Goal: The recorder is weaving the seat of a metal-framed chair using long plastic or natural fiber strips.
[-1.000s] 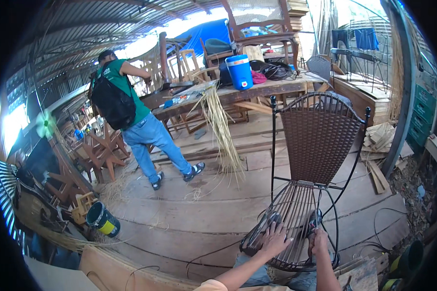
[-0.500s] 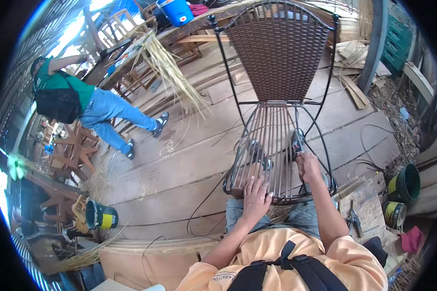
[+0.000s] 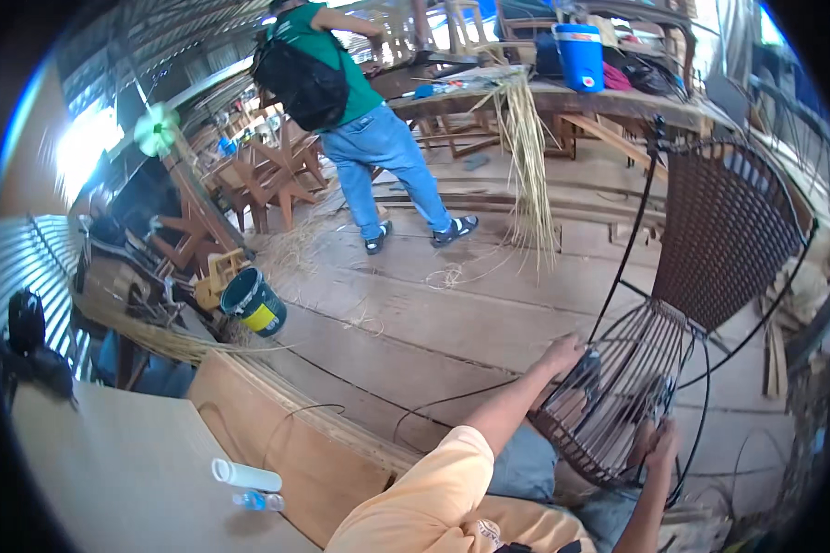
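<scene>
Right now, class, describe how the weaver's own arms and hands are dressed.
Both hands, left hand and right hand, are bare: no gloves, rings or watch visible. The forearms are uncovered; a short pale-orange sleeve covers the left upper arm.

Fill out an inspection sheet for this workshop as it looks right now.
Surface: wooden plank floor, strewn with loose fibre scraps.
Job's things: metal-framed chair with brown woven back and half-woven seat.
Clutter: green bucket, blue cooler, white tube and small bottle on a board.
Hands: left hand on the seat's front rim; right hand grips the seat frame.
Cables: thin black cable across the floor.
Surroundings: another person at a bench; rattan bundle hanging from it.
</scene>
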`<state>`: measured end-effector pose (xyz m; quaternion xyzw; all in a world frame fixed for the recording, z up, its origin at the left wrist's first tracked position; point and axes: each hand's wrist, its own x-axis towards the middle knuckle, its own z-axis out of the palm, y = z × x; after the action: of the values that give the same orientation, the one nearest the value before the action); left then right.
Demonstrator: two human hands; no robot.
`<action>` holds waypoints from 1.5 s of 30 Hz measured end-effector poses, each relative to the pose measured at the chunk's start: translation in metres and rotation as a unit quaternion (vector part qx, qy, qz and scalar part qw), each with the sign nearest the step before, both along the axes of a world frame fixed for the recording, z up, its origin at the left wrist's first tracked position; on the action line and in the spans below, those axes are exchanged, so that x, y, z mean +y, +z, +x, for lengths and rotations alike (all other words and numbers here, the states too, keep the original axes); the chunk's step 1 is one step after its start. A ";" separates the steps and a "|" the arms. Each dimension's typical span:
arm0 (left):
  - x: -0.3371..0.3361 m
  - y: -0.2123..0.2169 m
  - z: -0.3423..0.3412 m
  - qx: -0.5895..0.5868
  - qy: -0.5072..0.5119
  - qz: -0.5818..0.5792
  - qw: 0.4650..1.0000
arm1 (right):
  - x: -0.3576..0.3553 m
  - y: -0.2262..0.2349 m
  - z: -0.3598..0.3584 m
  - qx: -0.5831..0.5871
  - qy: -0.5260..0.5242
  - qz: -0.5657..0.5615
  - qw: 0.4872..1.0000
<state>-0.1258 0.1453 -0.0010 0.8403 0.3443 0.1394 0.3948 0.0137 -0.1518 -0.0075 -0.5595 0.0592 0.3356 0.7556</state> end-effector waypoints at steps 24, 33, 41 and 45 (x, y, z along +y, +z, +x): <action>0.042 -0.094 0.025 0.045 -0.180 -0.039 0.982 | 0.018 0.027 -0.016 0.002 0.008 -0.119 0.993; 0.062 -0.147 0.008 0.135 -0.177 -0.026 0.975 | 0.021 0.008 -0.014 -0.043 0.051 -0.078 0.995; 0.055 -0.121 0.021 0.116 -0.184 -0.102 0.971 | 0.012 -0.005 -0.009 -0.017 -0.003 -0.086 0.996; 0.069 -0.150 0.026 0.130 -0.175 -0.061 0.974 | 0.013 0.007 -0.015 -0.022 0.004 -0.076 0.997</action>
<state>-0.1002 0.2148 -0.1513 0.8730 0.2482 -0.0636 0.4150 -0.0008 -0.1385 -0.0003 -0.6223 0.0656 0.3213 0.7107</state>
